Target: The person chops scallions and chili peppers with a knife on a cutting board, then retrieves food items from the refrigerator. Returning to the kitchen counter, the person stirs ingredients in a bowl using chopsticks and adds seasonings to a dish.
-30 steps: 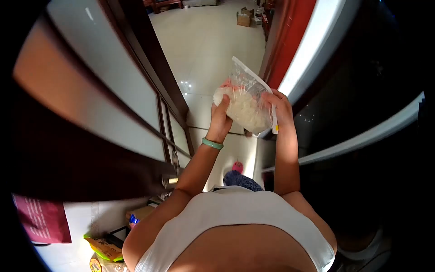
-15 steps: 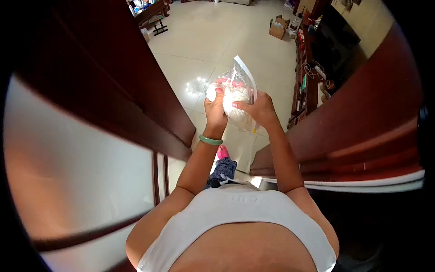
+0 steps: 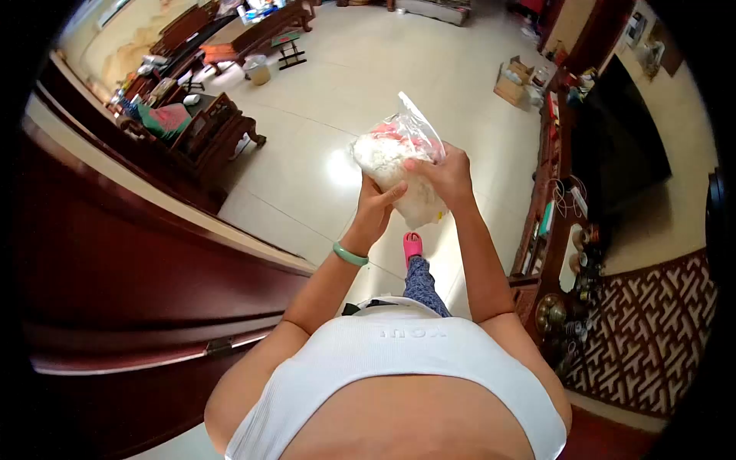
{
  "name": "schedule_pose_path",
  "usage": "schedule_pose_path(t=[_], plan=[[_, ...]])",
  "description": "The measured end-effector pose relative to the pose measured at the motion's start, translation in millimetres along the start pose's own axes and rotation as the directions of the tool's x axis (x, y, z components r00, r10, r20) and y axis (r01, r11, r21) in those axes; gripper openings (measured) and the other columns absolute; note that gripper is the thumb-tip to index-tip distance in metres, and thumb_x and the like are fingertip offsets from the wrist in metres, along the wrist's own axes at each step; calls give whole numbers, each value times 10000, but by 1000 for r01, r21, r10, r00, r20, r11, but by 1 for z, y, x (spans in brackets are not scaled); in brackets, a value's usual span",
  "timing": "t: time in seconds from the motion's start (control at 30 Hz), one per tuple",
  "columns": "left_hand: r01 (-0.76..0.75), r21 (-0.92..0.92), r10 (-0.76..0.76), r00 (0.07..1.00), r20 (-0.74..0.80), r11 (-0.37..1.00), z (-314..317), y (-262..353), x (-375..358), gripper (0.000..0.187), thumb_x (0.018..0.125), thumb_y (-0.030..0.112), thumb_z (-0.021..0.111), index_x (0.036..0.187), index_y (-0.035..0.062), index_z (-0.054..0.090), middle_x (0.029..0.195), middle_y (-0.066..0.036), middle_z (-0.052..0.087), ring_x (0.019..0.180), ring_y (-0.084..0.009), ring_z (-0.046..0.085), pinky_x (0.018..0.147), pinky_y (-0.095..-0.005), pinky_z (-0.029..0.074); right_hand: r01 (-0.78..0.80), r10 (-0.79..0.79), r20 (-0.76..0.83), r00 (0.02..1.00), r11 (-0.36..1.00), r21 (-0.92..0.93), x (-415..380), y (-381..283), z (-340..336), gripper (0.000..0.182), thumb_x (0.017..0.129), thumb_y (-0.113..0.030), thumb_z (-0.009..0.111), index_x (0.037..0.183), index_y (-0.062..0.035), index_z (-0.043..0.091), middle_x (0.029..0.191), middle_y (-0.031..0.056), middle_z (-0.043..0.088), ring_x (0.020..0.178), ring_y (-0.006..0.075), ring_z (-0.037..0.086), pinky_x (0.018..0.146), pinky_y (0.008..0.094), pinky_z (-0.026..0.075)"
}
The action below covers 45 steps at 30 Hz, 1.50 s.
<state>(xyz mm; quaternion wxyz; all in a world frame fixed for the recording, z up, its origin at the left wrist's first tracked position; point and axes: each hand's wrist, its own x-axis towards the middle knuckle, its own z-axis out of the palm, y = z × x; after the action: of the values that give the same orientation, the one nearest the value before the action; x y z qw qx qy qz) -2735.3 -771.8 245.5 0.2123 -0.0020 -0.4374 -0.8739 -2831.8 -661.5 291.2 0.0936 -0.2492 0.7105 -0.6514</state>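
A clear zip-top plastic bag (image 3: 414, 184) is held out in front of my chest, tilted, with its white zip edge up and to the right. Inside it is a lumpy white mass, with something pink near the top; the contents' kind is not clear. My left hand (image 3: 377, 208), below a green bangle (image 3: 350, 254), grips the bag's lower left side with the thumb across its front. My right hand (image 3: 447, 175) clasps its right side near the zip edge, thumb pressed on the front. Fingers behind the bag are hidden.
A dark red door (image 3: 169, 230) is close on my left. Carved wooden furniture (image 3: 203, 149) and a bin (image 3: 258, 71) stand further left. On the right are a long cabinet (image 3: 546, 222), a television (image 3: 621, 138) and a cardboard box (image 3: 512, 83). Pale tiles (image 3: 337, 92) cover the floor.
I have walked forward out of the doorway into the room. The bag has tilted, and my left hand has shifted lower on it; both hands still hold it.
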Motion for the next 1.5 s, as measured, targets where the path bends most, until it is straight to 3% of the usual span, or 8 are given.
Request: schedule_pose_path(t=[0.13,0.27,0.4,0.67,0.9,1.4,1.43,1.5], plan=[[-101,-88,92,991,-98,991,-45,-2,91,677,824,54,664,1386,58,288,1321,-84,460,1242,-219,457,1030,-368,415,114,-73,249,966,981,-154,111,13,19,622,805,-203,732,1303,-13,410,1107,129,638,984,151,605,851,309,490],[-322,-148,249,895,-371,935,-71,34,156,605,856,38,612,1381,65,313,1307,-78,471,1212,-219,482,1014,-385,438,-109,-53,522,852,955,275,220,36,32,625,903,-345,629,1376,-26,375,1330,158,489,1106,215,548,971,350,427],[-563,-86,424,705,-568,822,-152,75,210,561,879,43,616,1365,70,337,1302,-66,471,1212,-203,476,1019,-378,442,-272,-73,825,561,925,267,294,61,129,702,812,-283,725,1372,-23,392,1300,153,503,1100,218,562,921,362,487],[-719,245,679,405,-612,650,-110,3,193,642,831,43,700,1353,79,330,1293,-62,472,1198,-188,479,1017,-346,435,-199,-112,817,566,943,267,266,81,131,526,719,-171,816,1146,24,578,960,61,651,831,118,617,707,247,503],[-668,507,772,163,-615,545,-88,-3,214,626,855,134,697,1350,76,318,1297,-77,458,1175,-179,492,962,-322,477,-248,-187,938,292,933,263,290,68,134,566,715,-93,815,1196,30,542,1052,90,632,943,154,611,776,272,523],[-464,875,765,-511,-392,138,-337,33,155,723,807,14,692,1386,100,268,1309,-84,417,1230,-210,426,989,-359,455,-350,-598,766,-235,787,508,274,171,460,603,726,-143,815,1229,23,529,1081,67,630,978,153,580,837,291,484],[-418,902,768,-542,-341,105,-346,38,142,702,807,8,690,1378,103,292,1311,-81,422,1226,-210,433,997,-364,448,-636,-442,860,-255,746,194,260,160,469,465,804,-162,753,1193,21,577,1039,58,646,943,143,584,820,282,484],[-321,946,733,-631,-254,51,-351,52,115,653,803,7,696,1351,107,357,1305,-73,449,1207,-212,460,1019,-377,428,-555,-396,854,-338,817,159,228,148,498,405,825,-150,730,1169,20,600,1029,56,650,928,134,585,813,277,483]])
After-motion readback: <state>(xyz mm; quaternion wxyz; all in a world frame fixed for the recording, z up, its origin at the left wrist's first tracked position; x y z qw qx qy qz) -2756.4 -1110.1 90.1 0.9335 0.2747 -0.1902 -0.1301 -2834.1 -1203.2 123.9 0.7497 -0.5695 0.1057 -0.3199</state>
